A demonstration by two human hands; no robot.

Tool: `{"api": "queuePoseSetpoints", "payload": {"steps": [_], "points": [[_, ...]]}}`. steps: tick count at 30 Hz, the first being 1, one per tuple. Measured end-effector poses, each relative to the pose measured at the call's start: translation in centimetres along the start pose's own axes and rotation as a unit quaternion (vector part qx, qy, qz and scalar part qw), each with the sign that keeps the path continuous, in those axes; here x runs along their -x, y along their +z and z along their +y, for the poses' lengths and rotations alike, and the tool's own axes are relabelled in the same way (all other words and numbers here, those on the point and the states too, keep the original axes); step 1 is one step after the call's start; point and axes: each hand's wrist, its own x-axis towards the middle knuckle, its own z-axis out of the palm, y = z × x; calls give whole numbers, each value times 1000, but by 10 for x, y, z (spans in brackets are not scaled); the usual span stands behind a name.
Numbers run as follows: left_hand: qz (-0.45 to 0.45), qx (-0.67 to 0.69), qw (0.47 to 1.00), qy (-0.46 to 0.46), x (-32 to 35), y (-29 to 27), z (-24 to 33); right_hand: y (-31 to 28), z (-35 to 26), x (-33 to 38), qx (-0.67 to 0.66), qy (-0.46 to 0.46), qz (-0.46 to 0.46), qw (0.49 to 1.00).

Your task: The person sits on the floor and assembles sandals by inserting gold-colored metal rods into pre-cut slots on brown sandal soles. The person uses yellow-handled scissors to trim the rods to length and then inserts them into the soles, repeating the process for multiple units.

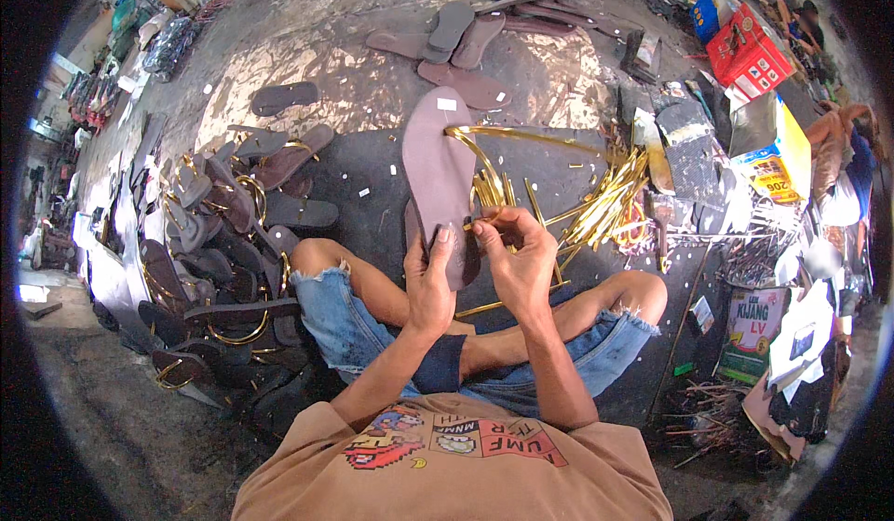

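My left hand (pixel 431 284) is closed around the heel end of a brownish-mauve sandal sole (pixel 438 153), its thumb lying on the upper face. The sole stands lengthwise in front of me, toe end away, with a small white label near its tip. A shiny gold strap (pixel 540 136) comes out of the sole near the toe; one length runs off to the right and another curves back toward my right hand (pixel 514 258). That hand pinches what looks like the strap's end at the sole's right edge, near the heel. The fingers partly hide this end.
A pile of gold strips (pixel 610 200) lies right of the sole. Sandals with gold straps (pixel 214 195) are heaped on the left. More soles (pixel 452 32) lie ahead. At right stand a red box (pixel 745 51), a yellow-blue box (pixel 778 153) and a tin (pixel 751 330).
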Motion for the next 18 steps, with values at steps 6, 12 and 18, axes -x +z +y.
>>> {"api": "queuePoseSetpoints", "payload": {"steps": [6,12,18], "points": [[-2,-114,992,54,-1,2,0,11,13,9,66,-79,48,994],[-19,-218,969,114,1,2,3,13,18,9,71,-72,32,994],[-18,-204,976,73,-2,-3,-1,11,26,2,-41,12,-3,999]]}}
